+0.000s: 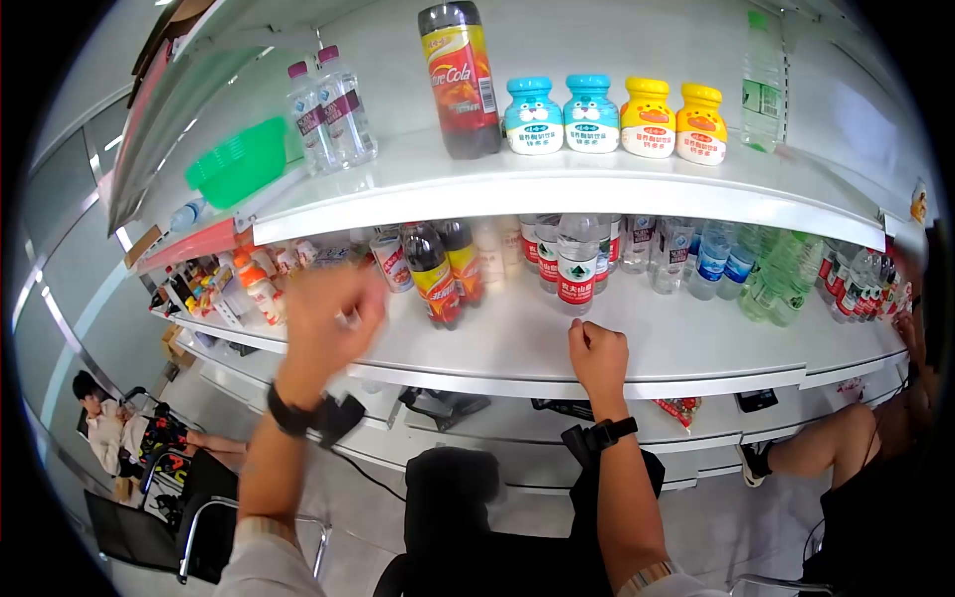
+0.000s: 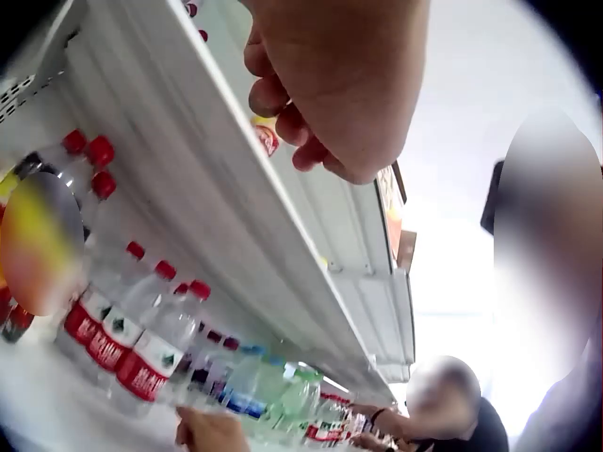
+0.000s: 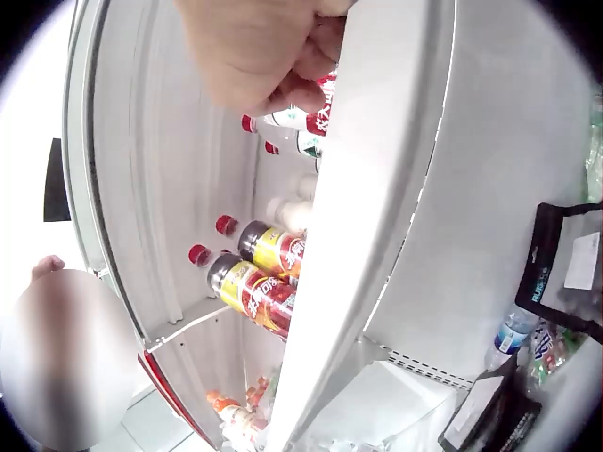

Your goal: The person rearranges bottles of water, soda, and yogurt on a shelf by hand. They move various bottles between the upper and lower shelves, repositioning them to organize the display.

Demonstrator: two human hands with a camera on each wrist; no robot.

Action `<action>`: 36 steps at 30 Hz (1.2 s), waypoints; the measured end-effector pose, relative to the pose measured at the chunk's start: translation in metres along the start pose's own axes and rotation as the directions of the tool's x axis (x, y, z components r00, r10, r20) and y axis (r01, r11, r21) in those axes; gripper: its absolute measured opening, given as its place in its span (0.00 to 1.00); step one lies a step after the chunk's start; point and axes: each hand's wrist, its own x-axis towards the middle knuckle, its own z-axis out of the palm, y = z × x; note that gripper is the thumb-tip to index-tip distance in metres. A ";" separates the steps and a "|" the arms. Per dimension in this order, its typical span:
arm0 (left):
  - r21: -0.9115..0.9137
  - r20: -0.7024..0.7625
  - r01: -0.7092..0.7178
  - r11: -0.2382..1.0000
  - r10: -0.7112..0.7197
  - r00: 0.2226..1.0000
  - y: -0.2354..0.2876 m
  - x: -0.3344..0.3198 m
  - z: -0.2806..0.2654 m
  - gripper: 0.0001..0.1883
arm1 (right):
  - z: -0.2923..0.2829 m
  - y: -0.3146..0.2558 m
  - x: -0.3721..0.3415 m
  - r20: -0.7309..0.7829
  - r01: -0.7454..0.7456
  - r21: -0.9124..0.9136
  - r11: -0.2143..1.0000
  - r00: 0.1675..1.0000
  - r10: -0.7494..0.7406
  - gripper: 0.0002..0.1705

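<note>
In the head view my left hand (image 1: 333, 316), blurred, is raised in front of the middle shelf with its fingers curled. Nothing shows in its grasp. Two dark cola bottles with yellow-and-red labels (image 1: 435, 281) stand just right of it. Curled into a fist, my right hand (image 1: 599, 356) is at the front of the same shelf. Right behind that fist stands a clear water bottle with a red label (image 1: 576, 269), upright among similar ones. The right wrist view shows the right hand (image 3: 268, 56) with bent fingers overlapping a red label.
The top shelf (image 1: 597, 189) holds a large cola bottle (image 1: 461, 90), several blue and yellow drink bottles and a green basket (image 1: 239, 162). Green bottles (image 1: 786, 279) stand at the right of the middle shelf. A person's leg (image 1: 821, 443) is at right; another person sits at left.
</note>
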 end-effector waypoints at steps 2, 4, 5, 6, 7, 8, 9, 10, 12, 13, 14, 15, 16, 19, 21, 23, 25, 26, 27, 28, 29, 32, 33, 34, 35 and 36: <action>0.023 -0.068 0.183 0.983 -0.181 0.981 -0.016 0.043 -0.013 0.07 | -0.001 -0.001 0.000 -0.004 -0.010 -0.011 1.000 1.000 0.010 0.19; 0.082 -0.030 0.239 0.968 -0.237 0.971 -0.059 0.080 -0.022 0.11 | 0.001 0.001 0.000 -0.013 -0.004 -0.022 1.000 1.000 0.004 0.19; 0.090 0.017 0.263 0.961 -0.266 0.964 -0.082 0.095 -0.024 0.14 | 0.002 0.002 0.000 -0.021 0.001 -0.040 0.999 1.000 -0.002 0.19; 0.147 0.110 0.302 0.942 -0.319 0.941 -0.101 0.109 -0.027 0.18 | 0.001 0.002 0.000 -0.020 0.001 -0.035 0.999 1.000 -0.002 0.19; 0.208 0.197 0.335 0.919 -0.375 0.906 -0.118 0.121 -0.030 0.23 | 0.000 0.000 0.000 -0.011 -0.011 -0.026 1.000 1.000 0.010 0.19; 0.212 0.194 0.334 0.918 -0.375 0.907 -0.131 0.130 -0.030 0.23 | 0.000 -0.001 0.001 -0.003 -0.021 -0.017 1.000 1.000 0.021 0.19; 0.247 0.255 0.309 0.918 -0.369 0.894 -0.143 0.136 -0.027 0.26 | 0.000 0.000 0.000 -0.001 -0.019 -0.015 1.000 1.000 0.019 0.19; 0.279 0.315 0.280 0.919 -0.363 0.877 -0.152 0.141 -0.024 0.29 | 0.000 0.001 0.000 -0.001 -0.017 -0.018 1.000 1.000 0.017 0.19; 0.294 0.393 0.270 0.917 -0.374 0.840 -0.168 0.149 -0.017 0.31 | 0.002 0.002 0.000 -0.007 -0.013 -0.019 1.000 1.000 0.013 0.19; 0.306 0.471 0.262 0.915 -0.385 0.793 -0.175 0.151 -0.014 0.32 | 0.003 0.003 0.000 -0.015 -0.002 -0.028 1.000 1.000 0.002 0.19; 0.307 0.470 0.259 0.916 -0.383 0.795 -0.182 0.153 -0.010 0.32 | 0.003 0.004 0.001 -0.024 0.008 -0.037 0.999 1.000 -0.009 0.19; 0.309 0.494 0.244 0.919 -0.374 0.785 -0.187 0.155 -0.006 0.33 | 0.002 0.004 0.001 -0.028 0.007 -0.036 0.999 1.000 -0.008 0.19; 0.310 0.519 0.229 0.923 -0.366 0.772 -0.193 0.157 -0.003 0.33 | 0.002 0.004 0.001 -0.026 0.007 -0.018 1.000 1.000 -0.007 0.19; 0.341 0.556 0.233 0.911 -0.396 0.731 -0.201 0.159 0.003 0.35 | 0.000 0.003 0.001 -0.011 -0.006 -0.015 1.000 1.000 0.006 0.19; 0.392 0.549 0.211 0.895 -0.412 0.727 -0.203 0.157 0.007 0.34 | 0.000 0.003 0.001 0.002 -0.017 -0.028 0.999 1.000 0.017 0.19; 0.441 0.539 0.189 0.877 -0.427 0.726 -0.205 0.156 0.010 0.33 | 0.001 0.003 0.001 0.005 -0.022 -0.016 1.000 1.000 0.022 0.19; 0.411 0.508 0.156 0.898 -0.368 0.779 -0.205 0.154 0.012 0.27 | 0.002 0.003 0.001 -0.004 -0.010 -0.021 1.000 1.000 0.010 0.19; 0.408 0.511 0.155 0.900 -0.365 0.779 -0.204 0.154 0.013 0.27 | 0.001 0.004 0.001 -0.011 0.001 -0.028 1.000 1.000 -0.001 0.19; 0.430 0.498 0.170 0.887 -0.390 0.775 -0.199 0.156 0.013 0.24 | 0.000 0.004 0.001 -0.013 -0.002 -0.031 1.000 1.000 0.001 0.19; 0.453 0.483 0.185 0.872 -0.415 0.771 -0.194 0.157 0.011 0.21 | 0.000 0.003 0.001 0.001 -0.016 -0.022 1.000 1.000 0.016 0.19; 0.450 0.485 0.185 0.874 -0.413 0.771 -0.189 0.156 0.009 0.21 | 0.000 0.002 0.001 0.016 -0.031 -0.014 0.999 0.999 0.031 0.19; 0.359 0.466 0.182 0.915 -0.345 0.815 -0.174 0.148 0.002 0.19 | 0.002 0.006 0.001 0.015 -0.011 -0.027 1.000 1.000 0.011 0.19; 0.369 0.421 0.196 0.909 -0.351 0.836 -0.159 0.145 0.000 0.18 | 0.002 0.007 0.001 0.013 -0.021 -0.033 0.999 1.000 0.022 0.19; 0.376 0.377 0.209 0.903 -0.355 0.855 -0.144 0.141 -0.003 0.17 | 0.002 0.006 0.001 0.008 -0.019 -0.023 1.000 1.000 0.019 0.19; 0.348 0.354 0.219 0.911 -0.344 0.869 -0.128 0.137 -0.005 0.17 | 0.002 0.006 0.001 0.002 -0.017 -0.015 1.000 1.000 0.017 0.19; 0.338 0.362 0.213 0.917 -0.335 0.870 -0.109 0.134 -0.009 0.17 | 0.002 0.006 0.000 -0.004 -0.027 -0.022 0.999 1.000 0.027 0.19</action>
